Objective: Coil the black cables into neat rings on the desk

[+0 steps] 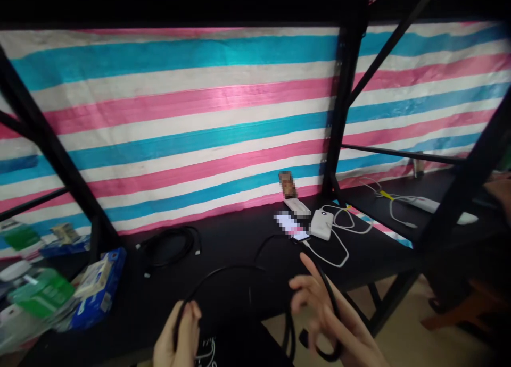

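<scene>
Cable (229, 266), black and slender, arcs away from my left fingers (190, 324), which are pinched on it. A black length also bends through my right fingers (305, 283), half curled with one stretched out; whether they clasp it I cannot tell. Beyond my left fingers, a coiled lead (165, 261) lies on the counter (231, 234); past my right, a lit phone (293, 226) beside a white power bank (321, 224).

Phone screen (290, 224) pixelated, unreadable. Left hand (186, 331) cut by bottom edge. Print on green packet (42, 293) blurred.
</scene>
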A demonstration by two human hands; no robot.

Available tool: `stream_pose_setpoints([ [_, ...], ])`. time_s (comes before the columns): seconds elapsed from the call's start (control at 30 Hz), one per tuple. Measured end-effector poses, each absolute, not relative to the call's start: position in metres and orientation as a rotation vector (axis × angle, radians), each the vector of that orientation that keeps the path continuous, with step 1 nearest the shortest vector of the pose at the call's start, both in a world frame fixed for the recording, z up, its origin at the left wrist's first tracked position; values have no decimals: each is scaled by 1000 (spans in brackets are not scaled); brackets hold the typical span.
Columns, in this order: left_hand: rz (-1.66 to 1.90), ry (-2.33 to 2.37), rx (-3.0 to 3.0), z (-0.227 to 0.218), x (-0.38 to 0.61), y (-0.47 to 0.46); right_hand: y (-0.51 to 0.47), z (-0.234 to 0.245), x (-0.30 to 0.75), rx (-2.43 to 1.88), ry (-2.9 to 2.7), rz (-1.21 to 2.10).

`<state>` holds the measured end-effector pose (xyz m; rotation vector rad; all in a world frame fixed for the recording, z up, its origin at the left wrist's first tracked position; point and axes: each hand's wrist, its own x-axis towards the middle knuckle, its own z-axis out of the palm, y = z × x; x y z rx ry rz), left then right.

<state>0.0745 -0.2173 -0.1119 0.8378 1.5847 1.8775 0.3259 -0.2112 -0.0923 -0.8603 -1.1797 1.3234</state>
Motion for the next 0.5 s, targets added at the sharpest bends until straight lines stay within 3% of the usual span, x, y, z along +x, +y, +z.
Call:
stream_pose_setpoints([
  [0.1,1813,1491,1049,-103,100,-228,-216,-80,321,-936,-1220,1183],
  [0.23,1689,1523,1202,-97,106,-244,-214,-83,335,-815,-1129,1304],
  [0.5,1820,1525,1173,-115,99,-244,-233,-95,332,-1046,-1251,1297],
])
